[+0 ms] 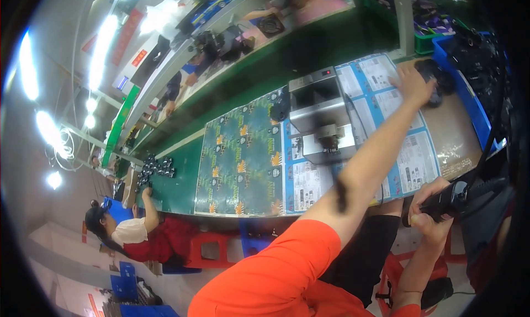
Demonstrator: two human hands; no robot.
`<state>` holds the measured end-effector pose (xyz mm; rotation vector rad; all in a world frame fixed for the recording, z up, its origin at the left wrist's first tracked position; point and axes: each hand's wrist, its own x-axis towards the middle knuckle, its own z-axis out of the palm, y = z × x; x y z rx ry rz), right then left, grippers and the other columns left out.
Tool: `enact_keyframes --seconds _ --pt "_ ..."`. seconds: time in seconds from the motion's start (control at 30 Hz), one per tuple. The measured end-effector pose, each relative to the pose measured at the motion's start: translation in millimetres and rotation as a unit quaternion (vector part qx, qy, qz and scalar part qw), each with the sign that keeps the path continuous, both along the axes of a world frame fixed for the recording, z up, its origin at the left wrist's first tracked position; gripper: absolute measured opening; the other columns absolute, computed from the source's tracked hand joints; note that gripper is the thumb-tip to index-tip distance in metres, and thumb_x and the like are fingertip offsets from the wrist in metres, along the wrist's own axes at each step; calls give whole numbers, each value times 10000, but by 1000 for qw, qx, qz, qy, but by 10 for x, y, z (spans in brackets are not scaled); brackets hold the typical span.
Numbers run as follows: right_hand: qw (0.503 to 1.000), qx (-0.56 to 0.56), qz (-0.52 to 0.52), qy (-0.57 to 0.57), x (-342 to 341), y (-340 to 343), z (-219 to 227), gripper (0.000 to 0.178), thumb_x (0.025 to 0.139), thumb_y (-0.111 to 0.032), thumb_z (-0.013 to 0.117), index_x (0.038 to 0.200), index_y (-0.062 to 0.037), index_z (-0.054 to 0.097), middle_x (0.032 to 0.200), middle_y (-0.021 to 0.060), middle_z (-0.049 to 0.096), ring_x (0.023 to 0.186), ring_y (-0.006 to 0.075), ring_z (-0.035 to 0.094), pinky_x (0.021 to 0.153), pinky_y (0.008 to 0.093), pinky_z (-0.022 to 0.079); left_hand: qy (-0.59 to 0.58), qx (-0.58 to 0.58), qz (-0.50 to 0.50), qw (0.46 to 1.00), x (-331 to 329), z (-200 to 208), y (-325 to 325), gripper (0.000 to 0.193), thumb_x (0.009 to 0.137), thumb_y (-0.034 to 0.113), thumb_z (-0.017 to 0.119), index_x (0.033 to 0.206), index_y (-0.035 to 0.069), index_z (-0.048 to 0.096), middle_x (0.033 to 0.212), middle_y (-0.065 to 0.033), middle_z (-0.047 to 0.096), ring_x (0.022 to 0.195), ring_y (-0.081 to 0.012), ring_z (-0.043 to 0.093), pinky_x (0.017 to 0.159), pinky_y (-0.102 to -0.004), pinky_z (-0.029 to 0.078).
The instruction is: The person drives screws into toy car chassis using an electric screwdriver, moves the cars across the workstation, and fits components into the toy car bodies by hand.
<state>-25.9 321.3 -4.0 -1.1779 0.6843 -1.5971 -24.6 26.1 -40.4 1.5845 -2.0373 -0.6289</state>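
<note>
We see the left hand stretched out toward the far right of the table, its arm crossing over the near right part of the work surface. It is at a cluster of black parts with its fingers somewhat apart; we cannot tell whether they pinch any of these pieces or only touch them. The right hand is at the near right, just off the table's near edge, with its fingers curled around a black device and closed against it. That device is in the grip, and the cluster lies on the brown tabletop at the far right.

Right of the cluster we see a blue bin filled with black pieces. Left of the arm, a silver machine with a small red display stands on a blue-and-white printed sheet. A dark round part sits just left of the machine, and farther left a green patterned sheet covers the table.

At the far left end, 1 seated co-worker has 1 hand near a group of dark parts. 1 red stool stands to the right of that person.
</note>
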Motion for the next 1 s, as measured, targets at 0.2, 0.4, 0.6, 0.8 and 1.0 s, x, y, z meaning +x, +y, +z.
enact_keyframes --seconds 0.2,0.4,0.6,0.8,1.0 --pt "996 -10 65 -62 400 97 246 431 735 -170 856 934 -12 508 671 61 558 532 100 517 487 209 420 389 -93 0 917 119 31 92 566 725 -16 677 1232 17 429 1211 -271 565 1147 -464 546 1003 -443 437" --pt "995 -62 36 -74 604 180 130 366 855 -201 760 957 -25 456 648 61 473 459 135 454 409 235 411 502 -121 -165 840 822 718 1029 427 700 -23 734 1086 -5 552 983 -135 660 918 -260 658 840 -361 523" --pt "987 -118 63 -93 902 185 398 253 924 -191 649 990 -37 460 685 59 459 522 151 456 468 252 402 740 45 -109 662 3011 1395 2125 314 791 23 728 1091 20 634 935 -97 695 773 -185 688 731 -312 573" --pt "972 -155 45 -169 1449 -517 702 71 978 -97 556 1021 -71 506 769 32 409 690 130 409 614 264 384 745 26 59 664 4251 408 2518 332 983 132 579 1270 -26 524 1188 -205 650 1038 -324 680 874 -494 601" --pt "964 -238 -87 -74 1936 -988 1008 84 853 -7 711 903 25 651 653 66 594 553 158 599 569 272 491 746 128 73 650 4150 -153 2512 417 879 -24 651 1276 8 526 1173 -186 668 1006 -306 699 837 -460 625"
